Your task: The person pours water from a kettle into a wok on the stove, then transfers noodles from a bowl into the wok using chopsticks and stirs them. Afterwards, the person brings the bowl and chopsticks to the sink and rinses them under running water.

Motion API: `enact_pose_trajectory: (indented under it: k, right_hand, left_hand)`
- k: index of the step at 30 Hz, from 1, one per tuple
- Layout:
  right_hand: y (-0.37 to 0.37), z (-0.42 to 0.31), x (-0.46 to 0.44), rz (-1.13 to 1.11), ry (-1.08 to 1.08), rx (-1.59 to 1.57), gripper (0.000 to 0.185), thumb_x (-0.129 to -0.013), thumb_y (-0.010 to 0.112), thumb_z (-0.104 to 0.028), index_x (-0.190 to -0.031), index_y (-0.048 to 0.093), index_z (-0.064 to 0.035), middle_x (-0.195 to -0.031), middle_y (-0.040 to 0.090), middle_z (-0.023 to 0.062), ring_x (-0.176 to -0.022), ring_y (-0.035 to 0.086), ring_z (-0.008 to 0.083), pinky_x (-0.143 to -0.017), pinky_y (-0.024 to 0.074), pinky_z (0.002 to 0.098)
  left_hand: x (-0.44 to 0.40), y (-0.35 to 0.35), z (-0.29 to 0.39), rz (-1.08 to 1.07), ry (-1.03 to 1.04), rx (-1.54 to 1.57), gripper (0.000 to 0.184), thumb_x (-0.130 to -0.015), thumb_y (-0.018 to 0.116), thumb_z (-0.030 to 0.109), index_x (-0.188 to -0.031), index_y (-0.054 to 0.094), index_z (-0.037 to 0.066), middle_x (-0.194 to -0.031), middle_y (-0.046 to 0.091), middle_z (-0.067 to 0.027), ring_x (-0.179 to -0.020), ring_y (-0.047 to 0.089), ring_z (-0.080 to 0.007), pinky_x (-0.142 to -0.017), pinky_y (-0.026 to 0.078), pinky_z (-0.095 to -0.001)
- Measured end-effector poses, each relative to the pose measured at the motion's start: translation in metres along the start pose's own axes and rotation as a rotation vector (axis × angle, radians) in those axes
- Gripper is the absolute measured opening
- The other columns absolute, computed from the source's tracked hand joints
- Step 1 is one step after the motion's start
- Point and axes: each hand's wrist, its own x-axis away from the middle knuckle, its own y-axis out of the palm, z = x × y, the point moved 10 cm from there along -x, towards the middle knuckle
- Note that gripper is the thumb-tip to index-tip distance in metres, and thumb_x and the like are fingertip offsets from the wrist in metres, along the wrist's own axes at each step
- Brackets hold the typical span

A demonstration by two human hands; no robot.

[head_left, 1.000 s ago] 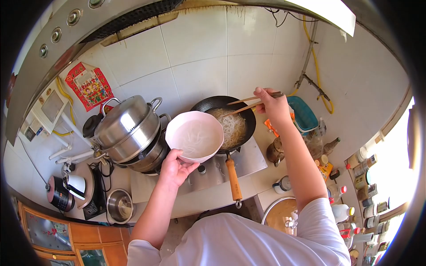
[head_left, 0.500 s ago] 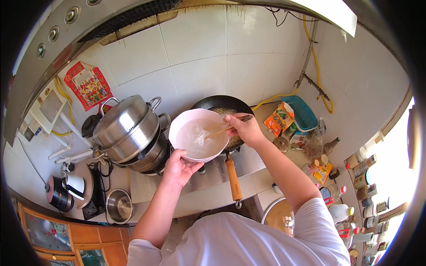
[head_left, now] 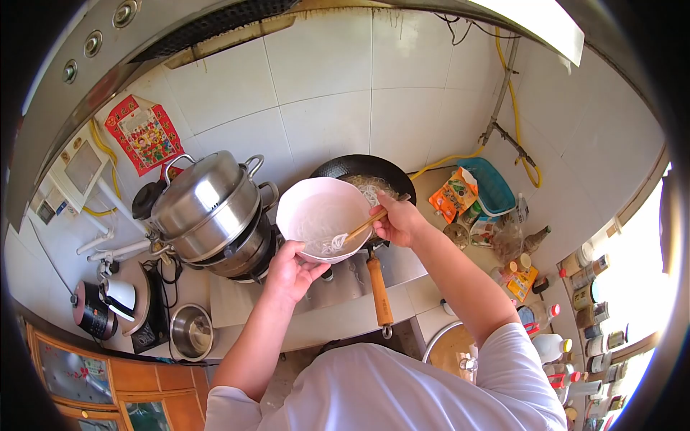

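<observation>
My left hand [head_left: 293,274] is closed on the near left rim of a pale pink bowl [head_left: 316,195], thumb inside and fingers beneath. Between the fingers of my right hand [head_left: 397,221] are wooden chopsticks [head_left: 363,225], their tips down in the bowl. White noodles [head_left: 333,245] lie around those tips in the near part of the bowl. Behind and to the right, partly covered by the bowl and my right hand, is a black wok [head_left: 338,167] with a wooden handle [head_left: 379,291]. It has pale noodle-like strands [head_left: 370,188] in it.
A stacked steel steamer pot [head_left: 208,208] stands left of the bowl. A teal basin [head_left: 489,185] and an orange packet [head_left: 453,194] lie right of the wok. A steel bowl [head_left: 191,332] sits left on the counter. Bottles [head_left: 550,346] and jars line the right side.
The noodles and chopstick tips have shifted toward the near side of the bowl. My right hand has moved slightly right and down, baring strands in the wok.
</observation>
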Motion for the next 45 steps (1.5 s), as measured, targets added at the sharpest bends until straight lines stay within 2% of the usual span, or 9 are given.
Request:
enact_pose_trajectory:
  k: [8,18,20,27,34,36,38,43,45]
  right_hand:
    - [-0.001,0.006,-0.011,0.014,0.042,-0.309,0.048,-0.108,0.047,-0.043,-0.082,0.061,-0.0058,-0.064,0.056,0.0013,-0.051,0.056,0.012,-0.048,0.0537,0.0256]
    - [-0.012,-0.055,-0.009,0.071,-0.116,-0.461,0.046,-0.108,0.047,-0.043,-0.084,0.06,-0.0052,-0.065,0.052,0.0013,-0.052,0.055,0.0128,-0.047,0.053,0.0238]
    - [-0.017,-0.071,-0.013,0.063,-0.135,-0.49,0.046,-0.108,0.046,-0.043,-0.085,0.06,-0.0052,-0.065,0.053,0.0013,-0.052,0.055,0.0128,-0.047,0.0532,0.024]
    - [-0.059,-0.116,-0.038,0.097,-0.225,-0.613,0.045,-0.109,0.043,-0.042,-0.09,0.059,-0.0047,-0.068,0.055,0.0023,-0.057,0.058,0.0132,-0.052,0.0556,0.0249]
    - [-0.101,-0.107,-0.049,0.311,-0.358,-0.308,0.037,-0.105,0.053,-0.036,-0.095,0.06,-0.0012,-0.074,0.059,0.0057,-0.064,0.063,0.0162,-0.057,0.06,0.03]
    - [-0.099,-0.125,-0.025,0.489,-0.446,0.198,0.035,-0.1,0.062,-0.033,-0.093,0.063,0.0009,-0.073,0.061,0.0062,-0.06,0.063,0.0169,-0.057,0.059,0.0314]
    - [-0.078,-0.145,0.002,0.46,-0.562,0.35,0.035,-0.099,0.065,-0.032,-0.091,0.064,0.0016,-0.071,0.061,0.0058,-0.057,0.062,0.0163,-0.056,0.0574,0.031]
    - [0.004,-0.188,0.1,0.317,-0.835,0.557,0.032,-0.094,0.073,-0.03,-0.089,0.071,0.0016,-0.066,0.062,0.0025,-0.053,0.056,0.0103,-0.051,0.0494,0.0261]
    - [0.032,-0.183,0.118,0.192,-0.773,0.616,0.03,-0.093,0.074,-0.028,-0.09,0.072,0.0018,-0.065,0.062,0.0027,-0.053,0.057,0.01,-0.051,0.0495,0.0262]
  left_hand:
    - [-0.004,-0.003,-0.001,0.004,-0.004,-0.01,0.042,-0.091,0.06,0.027,-0.127,0.056,0.004,-0.124,0.063,-0.0131,-0.115,0.063,-0.0318,-0.103,0.05,-0.0545]
    - [-0.008,-0.005,-0.002,0.035,-0.018,0.025,0.04,-0.091,0.061,0.028,-0.12,0.058,0.0,-0.12,0.063,-0.0148,-0.114,0.063,-0.0317,-0.105,0.048,-0.0555]
    - [-0.013,-0.01,-0.003,0.021,-0.021,-0.003,0.053,-0.09,0.062,0.031,-0.132,0.053,0.001,-0.129,0.059,-0.0154,-0.123,0.058,-0.0357,-0.106,0.048,-0.0563]
    - [-0.011,-0.012,0.004,0.048,0.005,-0.014,0.053,-0.09,0.062,0.031,-0.134,0.052,0.002,-0.129,0.058,-0.0147,-0.123,0.058,-0.0351,-0.106,0.048,-0.056]
    - [-0.008,-0.014,0.005,0.065,-0.004,-0.027,0.055,-0.09,0.062,0.031,-0.136,0.05,0.004,-0.13,0.056,-0.0146,-0.122,0.058,-0.0356,-0.106,0.048,-0.0563]
    - [-0.007,-0.015,0.009,0.088,0.003,-0.03,0.055,-0.09,0.062,0.031,-0.136,0.05,0.004,-0.13,0.056,-0.0147,-0.122,0.057,-0.0358,-0.106,0.048,-0.0565]
    - [-0.007,-0.017,0.007,0.102,-0.02,-0.017,0.047,-0.091,0.062,0.03,-0.13,0.055,0.005,-0.126,0.06,-0.0096,-0.119,0.06,-0.0296,-0.105,0.046,-0.0546]
    - [-0.01,-0.016,0.009,0.094,0.001,-0.02,0.056,-0.089,0.063,0.031,-0.137,0.049,0.005,-0.129,0.055,-0.0136,-0.12,0.058,-0.0344,-0.104,0.049,-0.0558]
    - [-0.012,-0.016,0.009,0.095,0.004,-0.021,0.056,-0.089,0.063,0.031,-0.136,0.049,0.005,-0.129,0.056,-0.0132,-0.12,0.058,-0.034,-0.104,0.049,-0.0556]
